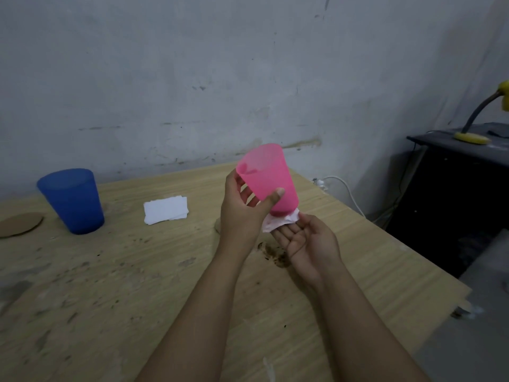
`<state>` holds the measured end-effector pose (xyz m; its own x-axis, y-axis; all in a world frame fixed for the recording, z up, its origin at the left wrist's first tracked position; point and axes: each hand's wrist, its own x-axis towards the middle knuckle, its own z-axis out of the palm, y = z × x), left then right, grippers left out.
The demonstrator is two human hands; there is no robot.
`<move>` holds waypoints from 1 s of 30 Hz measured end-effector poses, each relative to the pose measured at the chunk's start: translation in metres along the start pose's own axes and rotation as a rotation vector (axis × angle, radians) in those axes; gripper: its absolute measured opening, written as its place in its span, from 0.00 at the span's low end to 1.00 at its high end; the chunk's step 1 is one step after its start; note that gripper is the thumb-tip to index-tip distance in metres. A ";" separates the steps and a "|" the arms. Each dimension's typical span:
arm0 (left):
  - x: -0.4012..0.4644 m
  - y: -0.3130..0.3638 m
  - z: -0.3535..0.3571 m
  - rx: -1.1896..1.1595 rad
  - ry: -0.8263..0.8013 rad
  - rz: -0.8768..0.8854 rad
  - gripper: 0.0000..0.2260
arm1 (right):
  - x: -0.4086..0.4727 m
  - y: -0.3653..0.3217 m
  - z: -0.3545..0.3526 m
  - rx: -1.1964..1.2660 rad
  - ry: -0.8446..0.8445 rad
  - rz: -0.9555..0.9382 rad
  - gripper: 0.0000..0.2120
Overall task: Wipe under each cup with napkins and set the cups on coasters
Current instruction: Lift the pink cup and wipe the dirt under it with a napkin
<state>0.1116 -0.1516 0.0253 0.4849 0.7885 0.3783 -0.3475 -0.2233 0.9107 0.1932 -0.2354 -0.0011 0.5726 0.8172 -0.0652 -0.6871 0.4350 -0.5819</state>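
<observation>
My left hand (242, 210) grips a pink plastic cup (268, 177) held tilted above the table, thumb on its front and fingers behind. My right hand (305, 241) lies palm up under the cup's base, pressing a crumpled white napkin (278, 223) against the bottom. A blue cup (73, 201) stands on the wooden table (137, 271) at the left. A round cardboard coaster (19, 224) lies just left of the blue cup. A stack of white napkins (166, 210) rests between the cups. A second coaster's edge (217, 224) peeks out behind my left wrist.
A dark spill stain (275, 253) marks the table below my hands. The table's right edge drops to a grey floor. A black cabinet (454, 188) with a yellow desk lamp (471, 136) stands at the right, and a white cable (347, 191) runs along the wall.
</observation>
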 end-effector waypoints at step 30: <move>-0.001 0.001 -0.005 0.049 -0.031 -0.006 0.33 | 0.000 -0.005 -0.006 -0.263 0.076 -0.213 0.13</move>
<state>0.1069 -0.1497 0.0253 0.5121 0.7718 0.3770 -0.3047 -0.2472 0.9198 0.1993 -0.2404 -0.0033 0.7292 0.6838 0.0263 -0.4154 0.4728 -0.7771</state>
